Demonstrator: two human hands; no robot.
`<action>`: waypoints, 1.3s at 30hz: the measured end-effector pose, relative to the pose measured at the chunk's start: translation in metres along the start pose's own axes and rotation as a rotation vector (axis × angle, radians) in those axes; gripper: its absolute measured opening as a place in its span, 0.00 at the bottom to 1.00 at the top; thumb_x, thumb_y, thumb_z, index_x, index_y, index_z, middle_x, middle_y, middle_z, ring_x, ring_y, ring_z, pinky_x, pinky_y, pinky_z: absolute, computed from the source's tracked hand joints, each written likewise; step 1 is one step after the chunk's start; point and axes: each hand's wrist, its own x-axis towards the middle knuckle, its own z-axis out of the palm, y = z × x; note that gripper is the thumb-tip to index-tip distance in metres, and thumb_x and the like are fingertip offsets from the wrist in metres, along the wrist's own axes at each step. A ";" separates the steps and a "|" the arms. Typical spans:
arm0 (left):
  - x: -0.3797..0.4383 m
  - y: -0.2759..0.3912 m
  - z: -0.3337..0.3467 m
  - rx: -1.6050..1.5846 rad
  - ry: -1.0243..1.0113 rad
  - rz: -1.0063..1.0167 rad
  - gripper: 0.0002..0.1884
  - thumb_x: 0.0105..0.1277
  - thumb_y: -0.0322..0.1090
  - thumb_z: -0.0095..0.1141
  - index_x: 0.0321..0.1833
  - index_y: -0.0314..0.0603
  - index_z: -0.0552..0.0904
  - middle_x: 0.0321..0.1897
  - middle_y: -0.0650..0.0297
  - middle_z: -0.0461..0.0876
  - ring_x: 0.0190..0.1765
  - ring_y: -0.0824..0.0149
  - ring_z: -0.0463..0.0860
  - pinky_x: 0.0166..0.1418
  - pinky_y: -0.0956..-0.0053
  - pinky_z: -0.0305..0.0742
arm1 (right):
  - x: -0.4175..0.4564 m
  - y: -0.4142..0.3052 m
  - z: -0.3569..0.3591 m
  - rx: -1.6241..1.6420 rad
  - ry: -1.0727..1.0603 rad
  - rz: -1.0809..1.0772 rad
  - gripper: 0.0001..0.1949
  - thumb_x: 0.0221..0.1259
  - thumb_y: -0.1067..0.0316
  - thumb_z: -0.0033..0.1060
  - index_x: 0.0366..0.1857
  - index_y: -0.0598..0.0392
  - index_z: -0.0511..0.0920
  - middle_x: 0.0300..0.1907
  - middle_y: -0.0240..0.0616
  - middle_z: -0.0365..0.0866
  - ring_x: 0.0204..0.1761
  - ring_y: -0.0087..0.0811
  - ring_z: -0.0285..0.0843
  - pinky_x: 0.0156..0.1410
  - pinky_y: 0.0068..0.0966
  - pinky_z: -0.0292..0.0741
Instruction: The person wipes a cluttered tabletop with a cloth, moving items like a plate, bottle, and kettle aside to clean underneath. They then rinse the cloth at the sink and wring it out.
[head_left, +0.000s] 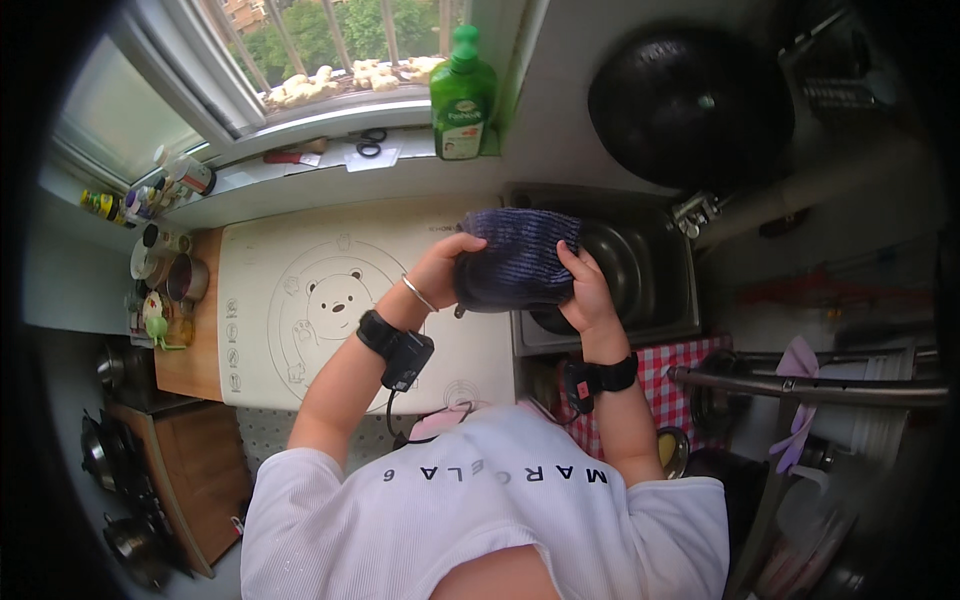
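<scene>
A folded dark blue ribbed cloth (517, 259) is held up between both hands, over the edge where the counter meets the sink. My left hand (450, 259) grips its left side, thumb on top and the fingers hidden behind it. On the right side my right hand (585, 289) pinches the cloth, thumb on its face. Below lies a white mat with a bear drawing (337, 300). The stainless steel sink (637, 277) is partly covered by the cloth and the right hand.
A green dish soap bottle (463, 105) stands on the window sill, near black-handled scissors (370, 142) and a red-handled tool (283, 157). A black wok (690, 105) hangs above the sink by the faucet (696, 214). A small pot (187, 277) and jars stand at left.
</scene>
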 end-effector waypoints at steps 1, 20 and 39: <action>0.002 -0.011 0.005 -0.013 -0.007 0.028 0.28 0.67 0.33 0.45 0.72 0.45 0.63 0.63 0.55 0.73 0.60 0.59 0.77 0.66 0.63 0.71 | -0.003 0.004 -0.007 -0.082 0.046 -0.049 0.15 0.71 0.64 0.51 0.55 0.62 0.74 0.52 0.39 0.79 0.52 0.28 0.77 0.61 0.27 0.72; 0.016 -0.119 0.017 0.257 0.198 0.357 0.29 0.76 0.54 0.35 0.74 0.48 0.58 0.69 0.65 0.65 0.69 0.68 0.65 0.72 0.73 0.58 | -0.038 0.097 -0.011 -0.555 0.087 -0.489 0.27 0.75 0.60 0.38 0.71 0.63 0.53 0.75 0.49 0.50 0.77 0.40 0.45 0.77 0.31 0.46; -0.002 -0.119 0.028 0.053 0.223 0.201 0.28 0.76 0.53 0.32 0.70 0.42 0.64 0.66 0.60 0.70 0.66 0.62 0.70 0.71 0.64 0.62 | -0.030 0.070 -0.012 -0.948 0.136 -0.761 0.27 0.75 0.60 0.36 0.73 0.58 0.50 0.77 0.47 0.43 0.78 0.48 0.36 0.78 0.36 0.41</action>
